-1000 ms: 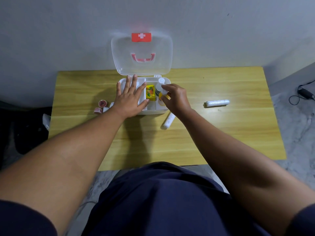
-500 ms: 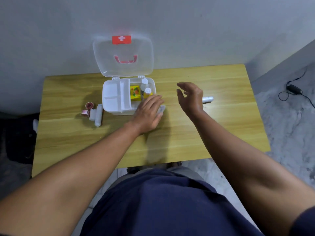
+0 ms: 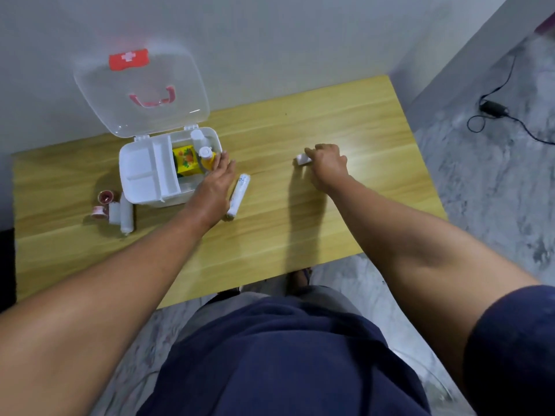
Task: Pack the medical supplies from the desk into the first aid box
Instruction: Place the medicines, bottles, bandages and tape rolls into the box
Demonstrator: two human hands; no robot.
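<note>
Head view shows a white plastic first aid box [image 3: 144, 175] standing with its clear lid [image 3: 141, 88] raised on the yellow wooden desk [image 3: 300, 211]. Its right compartment holds a yellow printed carton [image 3: 186, 160] and two white-capped bottles [image 3: 206, 156]. The left hand [image 3: 214, 187] lies flat with fingers spread against the box's right edge, gripping nothing. Just beside it lies a white wrapped bandage roll [image 3: 238, 195]. The right hand [image 3: 326, 165] curls down over another white roll [image 3: 302, 159]; whether it grips is unclear. Small pink tape rolls [image 3: 103, 202] sit left of the box
</note>
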